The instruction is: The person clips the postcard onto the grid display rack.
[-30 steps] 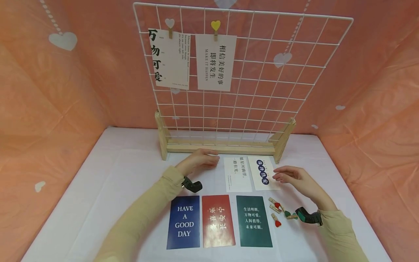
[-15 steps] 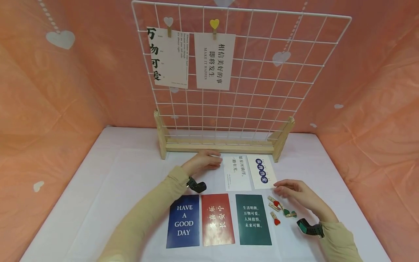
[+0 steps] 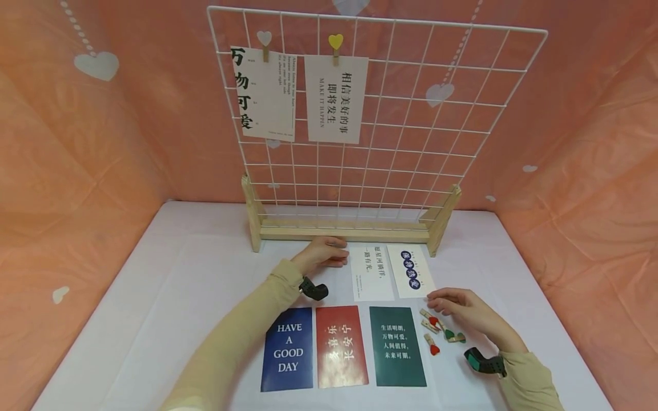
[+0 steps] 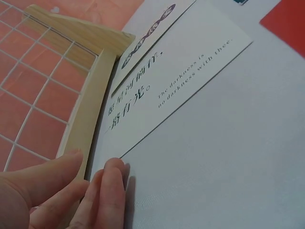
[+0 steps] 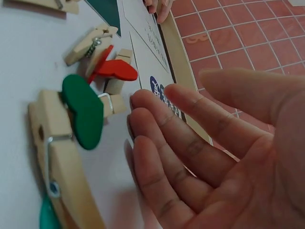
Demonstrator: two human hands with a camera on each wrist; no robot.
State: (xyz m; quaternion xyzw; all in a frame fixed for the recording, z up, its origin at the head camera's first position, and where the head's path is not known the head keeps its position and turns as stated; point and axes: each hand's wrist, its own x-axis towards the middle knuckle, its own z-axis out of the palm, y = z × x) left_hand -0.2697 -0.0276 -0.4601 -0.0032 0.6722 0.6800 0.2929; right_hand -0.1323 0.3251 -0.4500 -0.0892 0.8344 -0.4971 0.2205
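Note:
My left hand [image 3: 323,255] rests at the foot of the rack, its fingertips by the left edge of a white postcard [image 3: 372,274] with black writing. In the left wrist view its fingers [image 4: 112,186] reach that card's corner; whether they touch it I cannot tell. Beside it lies a white postcard with blue round characters [image 3: 410,272]. My right hand [image 3: 470,311] is near that card's lower right corner, beside the small clothespins. In the right wrist view its fingers are loosely bent and hold nothing. A clothespin with a green heart [image 5: 83,112] and one with a red heart [image 5: 116,70] lie close by.
A white wire grid [image 3: 390,114] on a wooden base [image 3: 344,234] stands behind the cards. Two cards [image 3: 336,100] hang from it by heart clothespins. Blue [image 3: 288,349], red [image 3: 341,346] and green [image 3: 398,346] postcards lie in a front row.
My left hand has moved slightly right, up to the white postcard's edge. My right hand has come down from the blue-character postcard's side toward the clothespins. The cards lie as before.

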